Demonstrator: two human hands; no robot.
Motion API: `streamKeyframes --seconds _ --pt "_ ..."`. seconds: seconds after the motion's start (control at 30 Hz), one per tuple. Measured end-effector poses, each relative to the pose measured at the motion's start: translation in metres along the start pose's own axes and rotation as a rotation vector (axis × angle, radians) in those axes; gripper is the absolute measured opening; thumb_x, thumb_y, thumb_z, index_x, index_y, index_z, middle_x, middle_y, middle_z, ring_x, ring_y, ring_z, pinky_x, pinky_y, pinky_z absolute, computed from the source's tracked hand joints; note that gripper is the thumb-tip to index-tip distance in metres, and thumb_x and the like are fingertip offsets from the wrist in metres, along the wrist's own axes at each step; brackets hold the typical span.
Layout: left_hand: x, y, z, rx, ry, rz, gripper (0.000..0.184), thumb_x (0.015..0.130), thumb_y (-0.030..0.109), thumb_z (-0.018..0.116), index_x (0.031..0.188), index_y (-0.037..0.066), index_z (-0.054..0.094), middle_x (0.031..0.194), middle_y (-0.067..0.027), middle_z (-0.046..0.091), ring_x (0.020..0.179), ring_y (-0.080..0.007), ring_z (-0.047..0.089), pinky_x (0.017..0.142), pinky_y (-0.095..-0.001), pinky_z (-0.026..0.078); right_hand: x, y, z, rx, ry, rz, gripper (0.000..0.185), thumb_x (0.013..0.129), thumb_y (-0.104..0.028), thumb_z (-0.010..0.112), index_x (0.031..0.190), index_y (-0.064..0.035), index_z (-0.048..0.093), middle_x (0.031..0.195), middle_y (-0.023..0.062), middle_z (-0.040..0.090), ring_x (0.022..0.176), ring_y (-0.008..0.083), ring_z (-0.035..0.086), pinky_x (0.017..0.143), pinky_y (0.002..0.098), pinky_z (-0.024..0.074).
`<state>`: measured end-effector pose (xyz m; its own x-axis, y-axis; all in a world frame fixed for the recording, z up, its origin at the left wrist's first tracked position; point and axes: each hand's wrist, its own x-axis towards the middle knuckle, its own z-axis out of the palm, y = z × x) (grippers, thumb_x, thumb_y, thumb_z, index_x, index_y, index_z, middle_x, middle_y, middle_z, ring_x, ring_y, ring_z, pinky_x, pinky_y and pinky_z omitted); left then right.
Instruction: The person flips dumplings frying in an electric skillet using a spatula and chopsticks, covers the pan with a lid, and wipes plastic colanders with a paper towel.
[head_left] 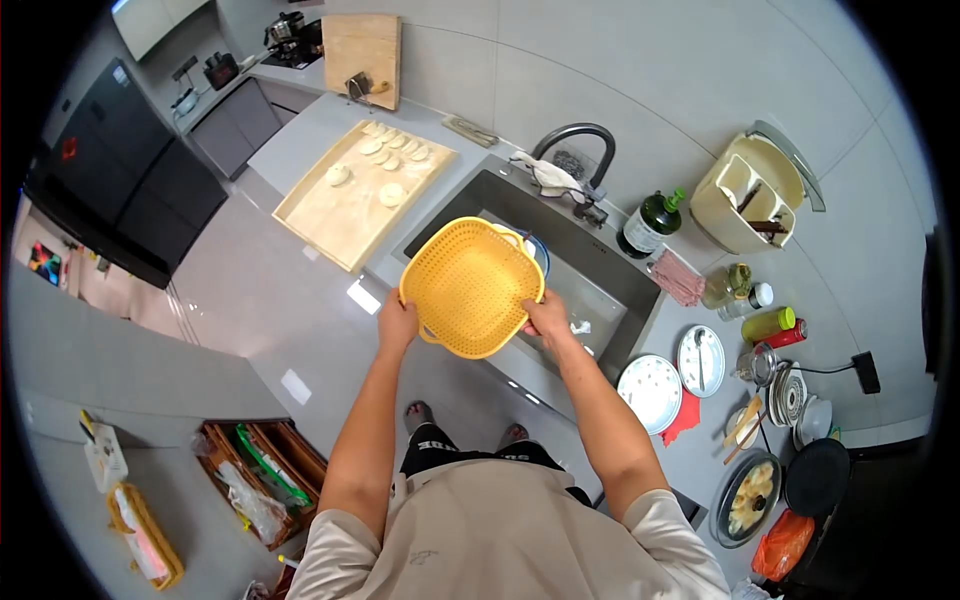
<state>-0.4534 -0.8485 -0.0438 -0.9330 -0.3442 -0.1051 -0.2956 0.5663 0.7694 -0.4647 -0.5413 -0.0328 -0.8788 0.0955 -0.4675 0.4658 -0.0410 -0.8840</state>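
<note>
A yellow plastic colander (470,285) hangs in the air over the front edge of the sink, its perforated inside facing up toward me. My left hand (398,320) is closed on its left rim, and my right hand (546,315) grips the lower right rim. The colander looks bare inside. Behind it lies the grey sink (610,320), with a small white scrap (580,327) on its bottom. Part of a blue-rimmed item (541,254) shows past the colander's right edge; the rest is hidden.
A wooden tray (350,220) with dumplings and dough stands left of the sink. The black faucet (600,150) arches over the back. Rightward are a green bottle (652,222), plates (650,392), jars and a lidded pan (748,502). A drawer unit (265,480) stands lower left.
</note>
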Motion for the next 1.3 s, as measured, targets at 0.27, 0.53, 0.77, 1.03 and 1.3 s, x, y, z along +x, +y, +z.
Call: streamKeyframes --seconds 0.27,0.53,0.77,1.03,1.3 --pt "0.079 -0.072 -0.073 -0.247 -0.089 -0.14 0.035 0.099 0.016 0.068 0.127 -0.004 0.06 0.099 -0.0151 0.071 0.074 -0.024 0.074 0.055 -0.0341 0.059 0.072 0.012 0.141 -0.036 0.152 -0.072 0.03 0.095 -0.011 0.076 0.12 -0.0029 0.061 0.093 0.0079 0.072 0.067 0.0144 0.065 0.056 0.0286 0.0504" --pt "0.155 -0.092 -0.116 0.207 -0.048 0.251 0.064 0.092 0.018 0.075 0.146 -0.006 0.049 0.134 -0.0287 0.059 0.12 -0.0436 0.06 0.101 -0.0502 0.051 0.1 0.025 0.212 -0.082 0.383 -0.123 0.032 0.096 -0.022 0.078 0.12 -0.0018 0.069 0.097 0.0092 0.076 0.082 0.0178 0.071 0.078 0.0321 0.0563" --pt "0.164 -0.031 -0.106 0.195 -0.047 0.66 0.06 0.092 0.011 0.069 0.147 -0.002 0.051 0.145 -0.0261 0.051 0.128 -0.0454 0.049 0.109 -0.0516 0.044 0.052 0.005 0.202 0.013 0.605 -0.045 0.036 0.099 -0.031 0.074 0.12 -0.0018 0.069 0.095 0.0072 0.074 0.077 0.014 0.067 0.07 0.0315 0.0554" --pt "0.037 0.085 0.001 -0.028 -0.441 1.186 0.054 0.091 0.006 0.067 0.144 0.001 0.055 0.142 -0.0214 0.055 0.126 -0.0433 0.052 0.109 -0.0494 0.044 -0.096 0.049 0.101 0.25 0.976 -0.224 0.027 0.101 -0.031 0.071 0.109 -0.005 0.071 0.08 -0.0003 0.065 0.072 0.0097 0.062 0.069 0.0295 0.0531" --pt "-0.242 0.121 0.086 -0.192 -1.18 1.581 0.052 0.091 0.005 0.066 0.142 0.002 0.057 0.143 -0.0218 0.054 0.13 -0.0433 0.051 0.112 -0.0494 0.042 -0.352 0.148 0.043 0.483 1.698 -0.159 0.025 0.1 -0.025 0.07 0.114 -0.0046 0.071 0.084 0.0018 0.072 0.076 0.0102 0.066 0.074 0.0287 0.0545"
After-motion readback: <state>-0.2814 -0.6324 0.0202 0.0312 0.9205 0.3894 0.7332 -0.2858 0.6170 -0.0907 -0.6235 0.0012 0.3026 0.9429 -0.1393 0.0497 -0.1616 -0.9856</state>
